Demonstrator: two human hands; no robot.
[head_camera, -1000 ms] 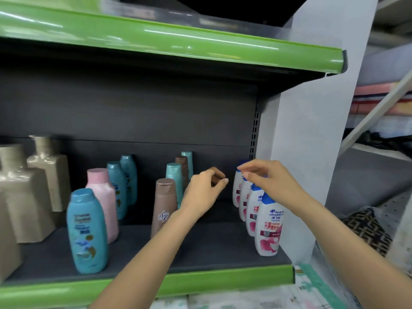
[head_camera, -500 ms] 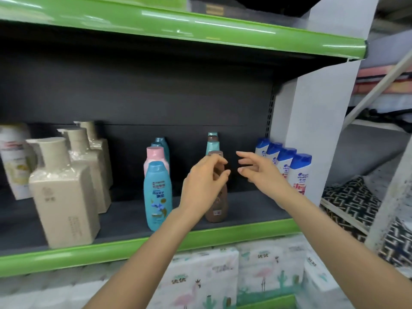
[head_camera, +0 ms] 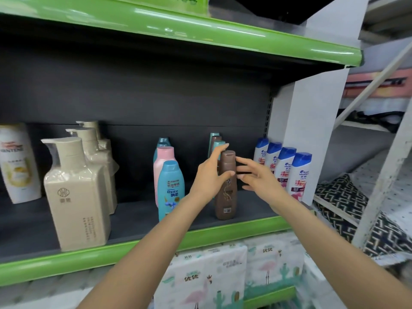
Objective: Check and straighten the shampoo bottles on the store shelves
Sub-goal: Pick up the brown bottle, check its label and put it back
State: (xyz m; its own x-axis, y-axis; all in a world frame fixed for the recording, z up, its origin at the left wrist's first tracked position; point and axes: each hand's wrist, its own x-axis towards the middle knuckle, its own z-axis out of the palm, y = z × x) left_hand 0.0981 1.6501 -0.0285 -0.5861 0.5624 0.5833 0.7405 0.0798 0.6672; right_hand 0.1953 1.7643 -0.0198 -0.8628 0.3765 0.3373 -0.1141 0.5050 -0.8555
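Observation:
A brown shampoo bottle (head_camera: 226,197) stands upright near the front of the dark shelf (head_camera: 133,217). My left hand (head_camera: 209,177) wraps its upper half, thumb across the front and fingers behind. My right hand (head_camera: 256,177) is just right of the bottle with fingers spread, its index tip at the bottle's neck. Behind the brown bottle, teal and brown bottles (head_camera: 215,139) stand in a row. To the left are a blue Rejoice bottle (head_camera: 171,190) and a pink bottle (head_camera: 163,159). Several white bottles with blue caps (head_camera: 298,172) line up at the right end.
Beige pump bottles (head_camera: 75,197) and a white Pantene bottle (head_camera: 16,163) stand at the left. A green shelf lip (head_camera: 66,262) runs along the front; another green shelf (head_camera: 200,34) is overhead. A white side panel (head_camera: 307,119) closes the right end. Tissue packs (head_camera: 211,275) lie below.
The view has pulled back from the shelf. My left hand has closed around the brown bottle, and my right hand has left the blue-capped bottles and come up beside it.

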